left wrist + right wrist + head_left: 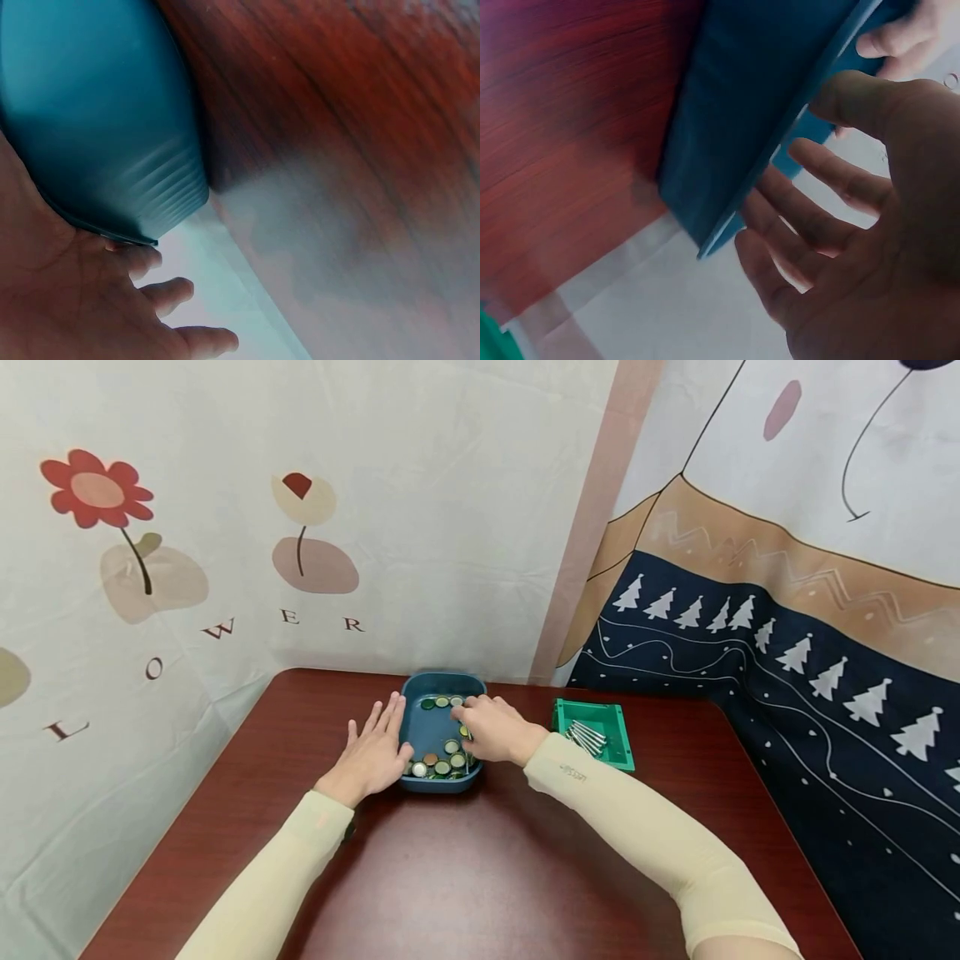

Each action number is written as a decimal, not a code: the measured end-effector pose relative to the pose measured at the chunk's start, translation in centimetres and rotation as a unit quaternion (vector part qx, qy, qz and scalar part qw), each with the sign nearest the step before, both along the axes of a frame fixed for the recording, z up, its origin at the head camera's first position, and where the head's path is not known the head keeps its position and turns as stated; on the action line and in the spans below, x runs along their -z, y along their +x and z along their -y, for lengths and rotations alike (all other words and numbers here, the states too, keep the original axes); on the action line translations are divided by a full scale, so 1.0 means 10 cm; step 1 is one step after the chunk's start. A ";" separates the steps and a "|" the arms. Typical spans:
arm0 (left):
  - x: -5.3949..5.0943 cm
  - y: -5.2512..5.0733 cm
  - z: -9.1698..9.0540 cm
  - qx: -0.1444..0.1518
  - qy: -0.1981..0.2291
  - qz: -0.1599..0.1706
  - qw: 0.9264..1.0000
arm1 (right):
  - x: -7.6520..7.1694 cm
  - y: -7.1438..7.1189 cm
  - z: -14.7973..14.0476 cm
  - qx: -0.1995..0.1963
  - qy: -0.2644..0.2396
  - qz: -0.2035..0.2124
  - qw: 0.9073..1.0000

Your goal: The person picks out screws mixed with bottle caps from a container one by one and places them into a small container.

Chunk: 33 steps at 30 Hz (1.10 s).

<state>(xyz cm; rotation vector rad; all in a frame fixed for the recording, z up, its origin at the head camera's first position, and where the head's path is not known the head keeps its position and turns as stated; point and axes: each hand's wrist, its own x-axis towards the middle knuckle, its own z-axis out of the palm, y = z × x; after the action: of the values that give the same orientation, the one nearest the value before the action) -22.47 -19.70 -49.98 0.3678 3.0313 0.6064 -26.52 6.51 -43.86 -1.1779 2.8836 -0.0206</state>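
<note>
A deep blue tray (431,727) stands on the table with several small round pieces (442,767) in it. They look like bottle caps, some green and some pale with gold-coloured rims. My left hand (371,752) lies along the tray's left rim, fingers stretched out; in the left wrist view its palm is against the blue wall (105,112). Over the right rim reaches my right hand (495,729), its fingertips inside the tray. The right wrist view shows the fingers (810,217) spread and loosely bent, with nothing visible between them. The rim partly hides their tips.
Right of the blue tray stands a green bin (617,739) holding several shiny metal rods (587,737), perhaps bolts. The reddish-brown table (465,877) ends at the back against a printed cloth (450,527). A dark cloth with white trees (750,652) hangs on the right.
</note>
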 end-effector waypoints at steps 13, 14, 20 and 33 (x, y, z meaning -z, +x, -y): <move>0.03 0.01 0.01 -0.004 -0.002 0.001 1.000 | 0.12 0.02 0.50 0.060 0.154 -0.022 0.986; 0.03 0.01 0.01 -0.003 -0.001 0.001 1.000 | 0.13 0.02 0.53 0.066 0.159 -0.023 0.985; 0.02 0.01 -0.02 0.002 0.004 0.001 1.000 | 0.14 0.03 0.64 0.092 0.201 -0.031 0.975; 0.02 0.01 -0.02 -0.001 -0.004 0.000 1.000 | 0.13 0.05 0.74 0.114 0.226 -0.018 0.967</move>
<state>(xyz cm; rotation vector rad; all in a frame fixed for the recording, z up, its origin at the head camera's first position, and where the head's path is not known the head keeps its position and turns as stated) -22.39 -19.48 -50.21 0.3653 3.0339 0.5929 -26.01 -0.87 -45.19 -0.7680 2.8103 0.6214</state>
